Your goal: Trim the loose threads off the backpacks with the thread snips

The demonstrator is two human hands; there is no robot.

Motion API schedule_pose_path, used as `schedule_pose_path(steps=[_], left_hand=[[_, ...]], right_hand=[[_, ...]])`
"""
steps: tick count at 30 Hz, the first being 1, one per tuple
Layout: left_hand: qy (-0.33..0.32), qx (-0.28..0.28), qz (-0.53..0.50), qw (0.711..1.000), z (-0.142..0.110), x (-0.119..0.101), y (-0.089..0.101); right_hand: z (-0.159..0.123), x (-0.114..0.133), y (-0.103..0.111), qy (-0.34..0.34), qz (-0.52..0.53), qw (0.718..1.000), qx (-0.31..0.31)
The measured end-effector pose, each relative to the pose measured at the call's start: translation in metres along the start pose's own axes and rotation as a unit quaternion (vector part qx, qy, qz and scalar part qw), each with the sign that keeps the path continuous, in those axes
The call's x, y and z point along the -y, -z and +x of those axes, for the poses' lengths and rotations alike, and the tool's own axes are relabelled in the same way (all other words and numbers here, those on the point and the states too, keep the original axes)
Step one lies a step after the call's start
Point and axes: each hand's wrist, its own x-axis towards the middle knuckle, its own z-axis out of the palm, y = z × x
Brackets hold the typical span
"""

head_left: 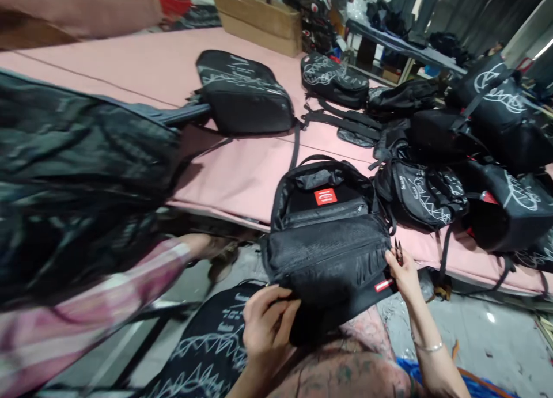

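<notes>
A black backpack lies opened out at the pink table's front edge and over my lap. Its lining, a zipped inner pocket and a red label show. My left hand is closed, its fingers pinching the near left edge of the bag. At the right edge, my right hand grips the fabric between thumb and fingers. Dark pointed snips stick up out of that same hand. A second black backpack with white line print is below my left hand, partly hidden.
Several black printed backpacks crowd the right of the pink table. Another backpack stands farther back, near a cardboard box. At left, a co-worker's plaid sleeve reaches below a large dark bag.
</notes>
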Motion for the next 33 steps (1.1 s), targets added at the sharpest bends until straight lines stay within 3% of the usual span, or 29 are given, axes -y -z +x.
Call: schedule_pose_path(steps=[2,4,6,8,18,20,21,25,27,29,30,32,33], left_hand=[[0.208,-0.080,-0.032,0.974,0.001,0.002,0.003],[0.424,-0.087,-0.144,0.890,0.005,0.005,0.005],[0.551,-0.032,-0.265,0.791,0.009,0.007,0.006],[0.583,0.018,-0.333,0.741,0.013,0.008,0.008],[0.592,0.011,-0.463,0.660,0.021,0.004,0.010],[0.586,0.013,-0.458,0.668,0.021,0.003,0.010],[0.575,0.017,-0.441,0.689,0.021,0.004,0.011],[0.476,-0.023,-0.321,0.819,0.038,0.014,0.021],[0.402,-0.091,-0.253,0.875,0.062,0.017,0.027],[0.316,-0.102,-0.191,0.924,0.095,0.013,0.026],[0.281,-0.061,-0.172,0.942,0.113,0.007,0.022],[0.174,0.115,-0.097,0.973,0.144,-0.007,0.004],[0.109,0.204,-0.040,0.972,0.155,-0.015,-0.009]], right_hand=[[-0.008,-0.003,0.000,-0.003,0.001,1.000,0.002],[-0.013,-0.006,0.001,-0.007,-0.003,1.000,-0.007],[-0.015,-0.008,0.001,-0.010,-0.011,1.000,-0.022],[-0.016,-0.010,0.002,-0.010,-0.014,0.999,-0.030],[-0.016,-0.018,0.003,-0.011,-0.030,0.999,-0.010],[-0.016,-0.016,0.002,-0.006,-0.034,0.999,-0.012],[-0.017,-0.014,0.001,0.000,-0.038,0.999,-0.014],[-0.021,-0.007,-0.002,0.029,-0.053,0.998,-0.006],[-0.024,-0.005,-0.003,0.034,-0.050,0.998,0.003],[-0.028,-0.005,-0.004,0.039,-0.044,0.998,0.016],[-0.030,-0.005,-0.004,0.043,-0.044,0.998,0.025],[-0.037,-0.005,-0.003,0.055,-0.057,0.996,0.048],[-0.041,-0.006,-0.001,0.062,-0.068,0.994,0.059]])
